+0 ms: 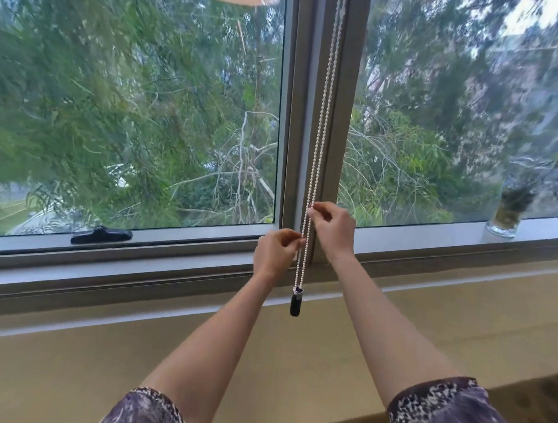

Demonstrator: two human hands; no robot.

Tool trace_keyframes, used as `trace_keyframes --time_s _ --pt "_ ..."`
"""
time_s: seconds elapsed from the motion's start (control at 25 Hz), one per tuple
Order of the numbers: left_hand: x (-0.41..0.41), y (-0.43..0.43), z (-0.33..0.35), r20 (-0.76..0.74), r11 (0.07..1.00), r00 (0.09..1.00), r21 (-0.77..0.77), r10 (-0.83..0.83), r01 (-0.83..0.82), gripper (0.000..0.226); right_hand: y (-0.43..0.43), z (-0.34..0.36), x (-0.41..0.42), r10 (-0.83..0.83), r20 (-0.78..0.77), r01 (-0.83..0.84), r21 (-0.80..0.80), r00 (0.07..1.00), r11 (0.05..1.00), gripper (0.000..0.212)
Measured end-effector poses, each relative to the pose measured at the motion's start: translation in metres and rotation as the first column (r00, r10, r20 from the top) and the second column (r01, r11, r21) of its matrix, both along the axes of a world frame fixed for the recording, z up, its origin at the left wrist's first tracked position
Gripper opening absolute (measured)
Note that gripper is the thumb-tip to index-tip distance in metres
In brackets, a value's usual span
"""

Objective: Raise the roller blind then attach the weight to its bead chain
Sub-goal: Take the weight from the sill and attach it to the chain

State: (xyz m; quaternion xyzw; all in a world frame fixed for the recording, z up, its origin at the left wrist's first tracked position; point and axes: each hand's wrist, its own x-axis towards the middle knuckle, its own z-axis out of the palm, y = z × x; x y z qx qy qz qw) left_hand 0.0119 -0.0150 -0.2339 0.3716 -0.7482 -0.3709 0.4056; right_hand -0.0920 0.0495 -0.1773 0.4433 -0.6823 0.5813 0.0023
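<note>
Bead chain (321,129) hangs as a doubled loop down the centre window mullion (302,110), top at 12 o'clock, bottom just below the hands. Black cylindrical weight (296,301) w/ a silvery cap hangs at the loop's low end, free of the sill (91,281); looks already hooked on, though the joint is too small to confirm. No blind fabric in view, so blind prob. already raised.

Handling, as a guess: chain is light, limp, beaded, so it gives grip bead by bead but slides if held loosely; best taken w/ thumb + forefinger on one strand only. Weight looks small, rigid, dense enough to keep the loop taut; take it round the body, not the cap.

L hand (275,252): fingers curled, tips pinched on the left strand, at approx. 10 o'clock from the weight and close above it. R hand (332,229): also pinching, thumb and forefinger closed on the chain a bit higher, approx. 1 o'clock from the weight. Weight hangs below both hands, touching neither.

Glass jar (504,221) w/ a plant sits on the sill at far 3 o'clock, well apart.
</note>
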Motion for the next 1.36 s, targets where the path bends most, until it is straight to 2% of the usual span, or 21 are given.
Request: trace_keyframes --time_s 0.28,0.6,0.92,1.2,1.36 --pt "0.000 0.004 0.019 -0.104 0.999 0.994 -0.032 -0.020 0.017 0.015 0.003 0.000 -0.002 -0.018 -0.037 0.018 -0.014 0.999 1.000 0.015" --pt "-0.019 0.015 0.097 -0.281 0.989 0.960 -0.139 0.003 -0.044 0.014 0.013 0.041 -0.012 0.001 -0.020 -0.002 -0.064 1.000 0.998 0.019" --pt "-0.034 0.028 0.173 -0.312 0.966 0.950 -0.240 0.021 -0.100 0.012 0.020 0.095 -0.017 0.054 -0.061 -0.066 -0.203 0.997 0.977 0.020" --pt "-0.031 0.042 0.208 -0.329 0.950 0.944 -0.284 0.030 -0.129 0.011 0.029 0.138 -0.011 0.033 -0.054 -0.045 -0.223 0.998 0.974 0.015" --pt "-0.028 0.048 0.210 -0.363 0.965 0.932 -0.241 0.012 -0.106 0.012 0.035 0.145 -0.009 0.057 -0.069 -0.072 -0.235 0.996 0.969 0.015"
